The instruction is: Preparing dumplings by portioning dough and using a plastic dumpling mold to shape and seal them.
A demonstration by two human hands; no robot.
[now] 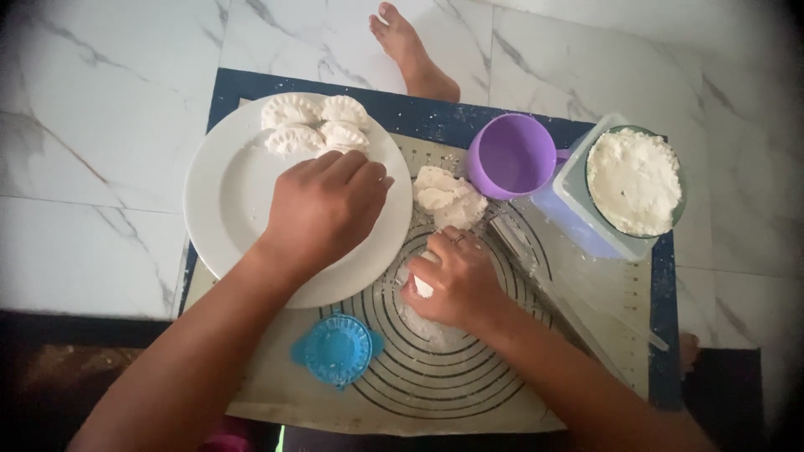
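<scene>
Marble floor carries my baking mat (pixel 586 335), with one white plate (pixel 226 209) at its left edge holding four dumplings (pixel 314 124). My left hand (pixel 322 209) rests curled over the plate, just below them. My right hand (pixel 452 280) pinches a dough piece (pixel 423 287) mid-mat, below one dough lump (pixel 448 198).

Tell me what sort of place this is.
Likely a home floor set up for making dumplings: a marble tile floor, a ringed baking mat, a white plate of shaped dumplings, a bare foot.

Purple cup (pixel 511 156), flour bowl (pixel 634 181), blue press (pixel 337 350).
</scene>
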